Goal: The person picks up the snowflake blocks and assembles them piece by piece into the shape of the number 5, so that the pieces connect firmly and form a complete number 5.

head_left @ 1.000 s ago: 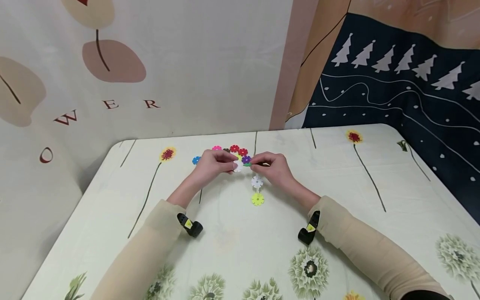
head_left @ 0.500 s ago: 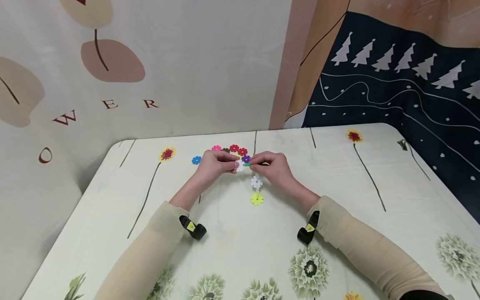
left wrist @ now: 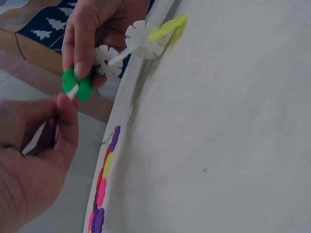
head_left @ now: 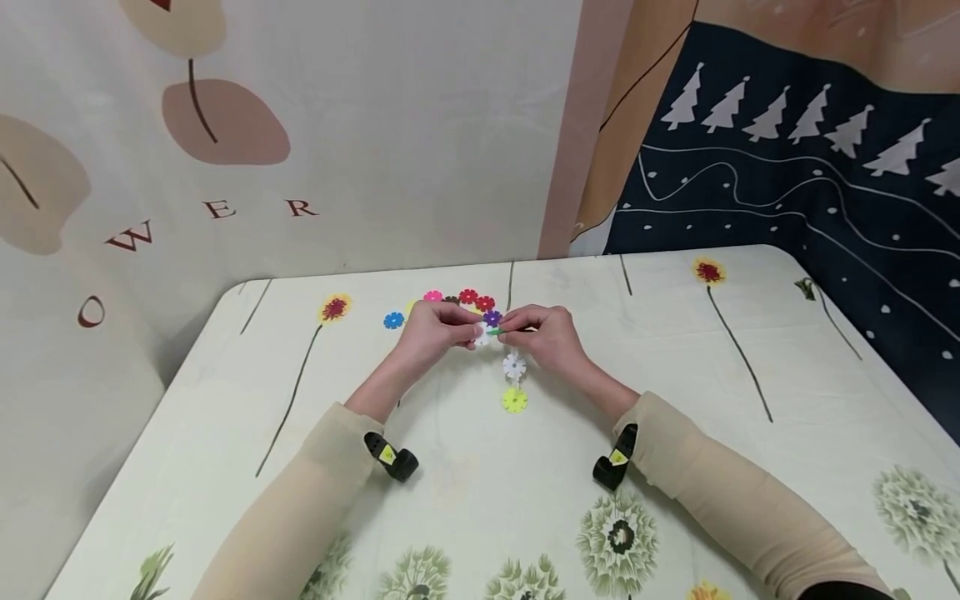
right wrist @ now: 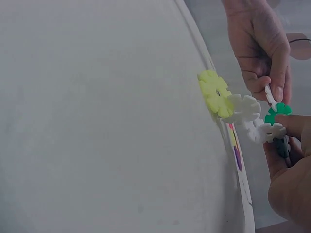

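Between the thumb and fingers of my left hand (head_left: 438,325) is a white notched flower-shaped disc (head_left: 482,336). My right hand (head_left: 546,335) pinches a green notched disc (left wrist: 86,91), and the white disc's edge meets it at a notch. From the right hand's grip runs a chain of linked discs: a white disc (right wrist: 272,132), another white disc (right wrist: 244,108) and a yellow disc (right wrist: 214,92) at the end. A dark disc (right wrist: 282,147) is partly hidden under the right fingers. How deep the white disc sits in the green one, I cannot tell.
Loose discs lie behind the hands on the flower-print tabletop (head_left: 465,517): a blue disc (head_left: 393,320), a pink disc (head_left: 432,296), a red disc (head_left: 468,296), a purple disc (head_left: 492,318) and several others. A printed curtain (head_left: 420,133) stands behind the table.
My left hand has shifted slightly right, bringing the white disc against the green one. The right hand and its chain have hardly moved.
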Action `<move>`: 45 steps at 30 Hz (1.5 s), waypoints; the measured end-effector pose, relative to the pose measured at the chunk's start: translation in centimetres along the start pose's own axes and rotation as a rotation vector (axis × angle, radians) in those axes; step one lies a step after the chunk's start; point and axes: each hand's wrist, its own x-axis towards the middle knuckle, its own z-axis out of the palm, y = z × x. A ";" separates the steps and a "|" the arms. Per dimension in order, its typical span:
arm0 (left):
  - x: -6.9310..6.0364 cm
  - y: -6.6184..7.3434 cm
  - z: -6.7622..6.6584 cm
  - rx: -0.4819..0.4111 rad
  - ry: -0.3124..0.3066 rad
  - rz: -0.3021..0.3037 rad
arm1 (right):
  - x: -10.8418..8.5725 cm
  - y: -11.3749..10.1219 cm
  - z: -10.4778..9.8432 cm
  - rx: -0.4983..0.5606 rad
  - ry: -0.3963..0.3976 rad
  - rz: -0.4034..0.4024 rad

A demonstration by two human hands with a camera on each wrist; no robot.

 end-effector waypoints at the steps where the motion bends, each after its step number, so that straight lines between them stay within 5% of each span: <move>1: 0.0 0.0 0.1 0.003 0.002 0.002 | 0.0 0.0 0.1 -0.007 -0.001 -0.001; 17: -0.2 -0.6 -0.4 -0.013 -0.014 0.020 | -0.3 -0.3 0.1 -0.028 0.019 0.041; 45: -0.7 -0.8 -0.7 -0.100 -0.054 -0.018 | -0.1 -0.1 0.6 -0.032 -0.167 0.035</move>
